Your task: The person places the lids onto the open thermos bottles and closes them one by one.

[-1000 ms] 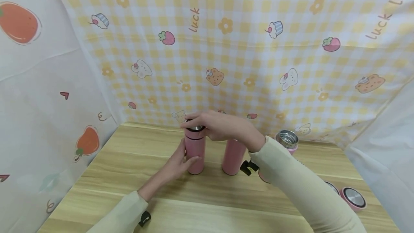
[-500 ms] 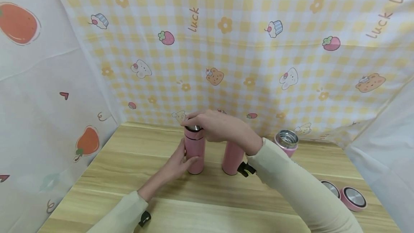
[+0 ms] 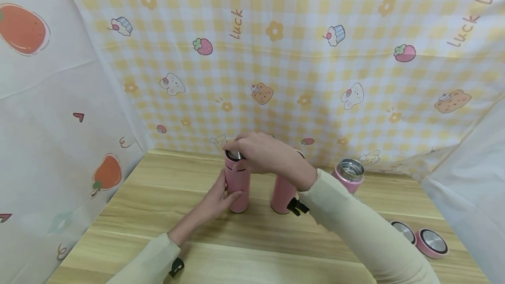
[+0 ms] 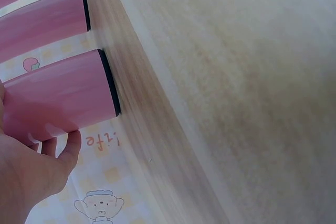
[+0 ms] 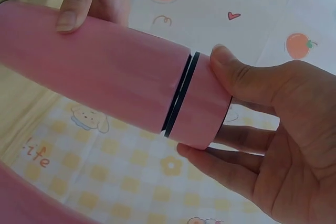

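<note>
A pink thermos bottle (image 3: 238,183) stands upright on the wooden table, left of centre in the head view. My left hand (image 3: 217,197) grips its body low down, thumb across the front and fingers behind. At the top, my right hand (image 3: 265,156) holds the pink lid (image 5: 202,98) between thumb and fingers. A thin slit shows beside the lid's black ring in the right wrist view. The lid's steel top is partly covered by the right hand in the head view. A second pink bottle (image 3: 282,194) stands just right of it, its upper part mostly behind the right hand.
Further right, an uncapped pink bottle (image 3: 348,182) shows its steel mouth; the right sleeve (image 3: 355,222) hides its lower part. Two pink lids with steel tops lie side by side near the right table edge, the outer lid (image 3: 432,242) fully visible. A checked cloth (image 3: 284,73) hangs behind.
My right hand has turned around the lid, its thumb now showing at the lid's front, and the forearm has shifted slightly left. The left hand and bottle have stayed put.
</note>
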`<state>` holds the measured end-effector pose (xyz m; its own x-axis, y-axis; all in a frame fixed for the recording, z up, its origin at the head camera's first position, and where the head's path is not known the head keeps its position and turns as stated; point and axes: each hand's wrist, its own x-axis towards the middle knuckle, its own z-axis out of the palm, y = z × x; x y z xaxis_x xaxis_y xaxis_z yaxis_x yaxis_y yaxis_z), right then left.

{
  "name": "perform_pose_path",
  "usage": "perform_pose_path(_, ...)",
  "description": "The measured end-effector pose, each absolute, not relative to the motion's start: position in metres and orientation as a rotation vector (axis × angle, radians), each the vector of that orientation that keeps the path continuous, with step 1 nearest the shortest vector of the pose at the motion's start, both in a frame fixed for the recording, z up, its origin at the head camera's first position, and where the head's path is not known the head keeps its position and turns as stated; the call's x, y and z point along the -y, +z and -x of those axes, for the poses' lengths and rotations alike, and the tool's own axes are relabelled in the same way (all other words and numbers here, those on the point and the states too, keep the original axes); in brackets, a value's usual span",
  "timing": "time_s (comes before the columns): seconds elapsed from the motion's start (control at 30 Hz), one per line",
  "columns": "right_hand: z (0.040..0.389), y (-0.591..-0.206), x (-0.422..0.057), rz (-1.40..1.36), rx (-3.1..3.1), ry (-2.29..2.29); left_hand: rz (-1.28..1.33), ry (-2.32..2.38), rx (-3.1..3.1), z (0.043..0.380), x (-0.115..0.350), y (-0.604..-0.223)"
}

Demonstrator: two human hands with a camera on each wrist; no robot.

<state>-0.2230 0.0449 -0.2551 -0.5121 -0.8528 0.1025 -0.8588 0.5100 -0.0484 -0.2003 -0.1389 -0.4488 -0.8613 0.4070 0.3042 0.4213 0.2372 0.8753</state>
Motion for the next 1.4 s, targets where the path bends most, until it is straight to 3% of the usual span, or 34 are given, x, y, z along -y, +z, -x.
perform_pose_path(0.5,0.218,-0.257,-0.039,-1.344,2.620,-0.024,0.822,-1.724,2.492,0.199,0.138,-0.447)
perform_pose_path(1.4,0.227,-0.274,-0.045,-1.358,2.510,0.096,0.843,-1.706,2.478,0.201,0.138,-0.449)
